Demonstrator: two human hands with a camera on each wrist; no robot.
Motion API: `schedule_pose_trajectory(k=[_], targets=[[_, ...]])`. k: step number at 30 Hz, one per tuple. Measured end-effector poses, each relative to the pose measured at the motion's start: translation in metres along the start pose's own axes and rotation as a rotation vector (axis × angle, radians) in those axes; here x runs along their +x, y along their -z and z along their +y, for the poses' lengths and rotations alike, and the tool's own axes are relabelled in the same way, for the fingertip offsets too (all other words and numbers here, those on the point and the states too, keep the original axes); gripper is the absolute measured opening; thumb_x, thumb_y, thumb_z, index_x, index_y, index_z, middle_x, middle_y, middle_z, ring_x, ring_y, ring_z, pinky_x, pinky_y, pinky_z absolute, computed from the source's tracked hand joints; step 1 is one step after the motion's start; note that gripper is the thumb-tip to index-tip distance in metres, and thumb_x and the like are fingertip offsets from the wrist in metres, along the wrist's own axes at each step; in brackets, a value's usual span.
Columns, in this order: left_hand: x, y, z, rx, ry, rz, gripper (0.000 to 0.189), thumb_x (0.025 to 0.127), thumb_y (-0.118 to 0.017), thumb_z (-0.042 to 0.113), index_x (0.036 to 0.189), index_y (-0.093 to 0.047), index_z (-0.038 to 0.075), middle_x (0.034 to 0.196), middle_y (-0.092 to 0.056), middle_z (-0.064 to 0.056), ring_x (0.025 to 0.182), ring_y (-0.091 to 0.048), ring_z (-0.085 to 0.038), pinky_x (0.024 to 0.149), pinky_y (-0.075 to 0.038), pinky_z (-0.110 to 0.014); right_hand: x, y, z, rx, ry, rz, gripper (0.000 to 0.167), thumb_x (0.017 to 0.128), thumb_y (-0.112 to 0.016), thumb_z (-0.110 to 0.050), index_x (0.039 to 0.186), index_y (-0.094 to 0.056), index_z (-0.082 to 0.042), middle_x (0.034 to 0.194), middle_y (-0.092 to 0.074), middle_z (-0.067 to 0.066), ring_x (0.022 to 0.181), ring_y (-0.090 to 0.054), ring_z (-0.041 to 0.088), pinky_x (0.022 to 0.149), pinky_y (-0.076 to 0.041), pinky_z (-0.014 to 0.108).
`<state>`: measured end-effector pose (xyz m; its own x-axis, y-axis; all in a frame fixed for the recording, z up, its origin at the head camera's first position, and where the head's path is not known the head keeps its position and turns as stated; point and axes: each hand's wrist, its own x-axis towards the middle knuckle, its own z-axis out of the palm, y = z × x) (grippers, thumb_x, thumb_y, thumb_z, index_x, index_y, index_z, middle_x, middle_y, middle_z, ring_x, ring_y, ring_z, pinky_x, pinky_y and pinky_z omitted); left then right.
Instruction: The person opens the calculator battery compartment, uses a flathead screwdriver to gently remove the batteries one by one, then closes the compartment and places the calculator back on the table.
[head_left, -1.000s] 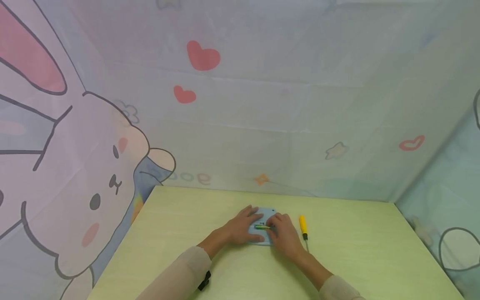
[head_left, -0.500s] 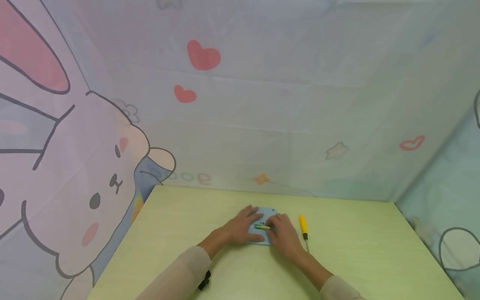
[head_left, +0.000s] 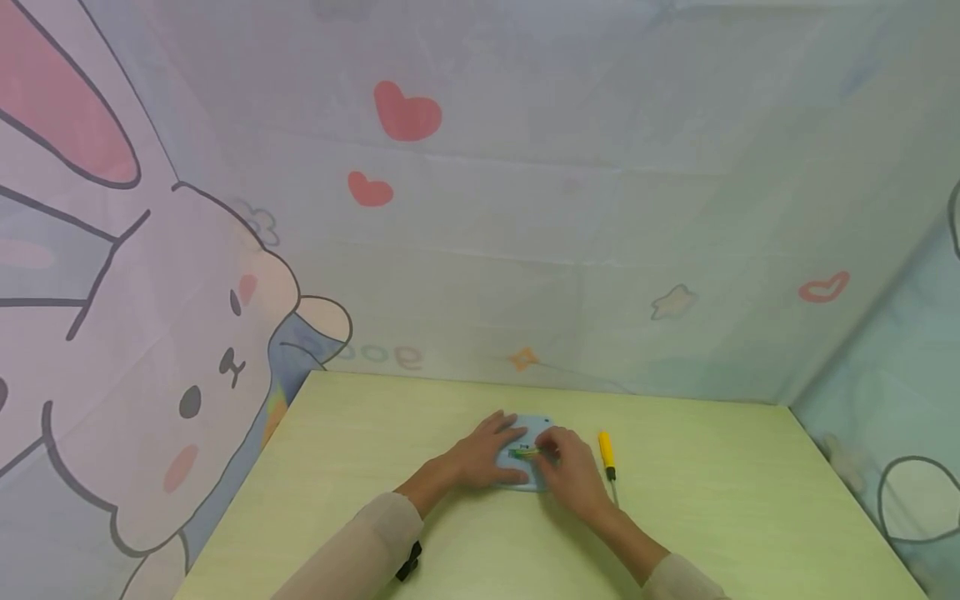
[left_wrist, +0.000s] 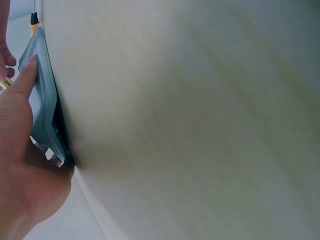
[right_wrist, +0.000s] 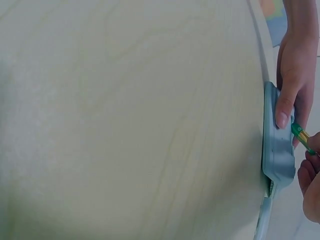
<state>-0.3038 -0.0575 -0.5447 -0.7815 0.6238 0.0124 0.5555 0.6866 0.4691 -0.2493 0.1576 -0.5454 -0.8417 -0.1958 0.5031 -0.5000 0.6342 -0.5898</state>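
A flat light blue plastic case [head_left: 536, 423] lies on the table, with my left hand [head_left: 480, 454] resting on its left side, fingers spread. In the left wrist view, the thumb lies straight along the face of the case [left_wrist: 44, 95]. My right hand [head_left: 573, 471] pinches one end of a slim green-and-gold battery [head_left: 522, 453] over the middle of the case. The right wrist view has the battery [right_wrist: 299, 132] slanting, its green end close to the face of the case [right_wrist: 277, 150]. Part of the battery is hidden by the right fingers.
To the right of the right hand lies a screwdriver [head_left: 606, 450] with a yellow and black handle, its shaft towards me. A small black object [head_left: 408, 562] shows beside the left sleeve. Behind the pale table [head_left: 720, 483] hangs a printed cloth [head_left: 600, 208].
The right fingers have shifted slightly right and are lifted a little, with more of the battery's near end showing. The left hand and the case have stayed in place.
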Motion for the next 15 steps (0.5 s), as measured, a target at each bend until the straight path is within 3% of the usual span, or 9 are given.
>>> schedule_pose_trajectory(k=[15], targets=[[0.0009, -0.0014, -0.0016, 0.010, 0.014, -0.001, 0.084, 0.096, -0.071, 0.060, 0.164, -0.042, 0.019, 0.174, -0.026, -0.006, 0.163, -0.012, -0.031, 0.123, -0.031, -0.055, 0.0030, 0.0097, -0.0021, 0.178, -0.082, 0.041, 0.022, 0.090, -0.077, 0.010, 0.108, -0.067, 0.002, 0.105, -0.069, 0.010, 0.099, -0.072, 0.027, 0.088, -0.062, 0.038]])
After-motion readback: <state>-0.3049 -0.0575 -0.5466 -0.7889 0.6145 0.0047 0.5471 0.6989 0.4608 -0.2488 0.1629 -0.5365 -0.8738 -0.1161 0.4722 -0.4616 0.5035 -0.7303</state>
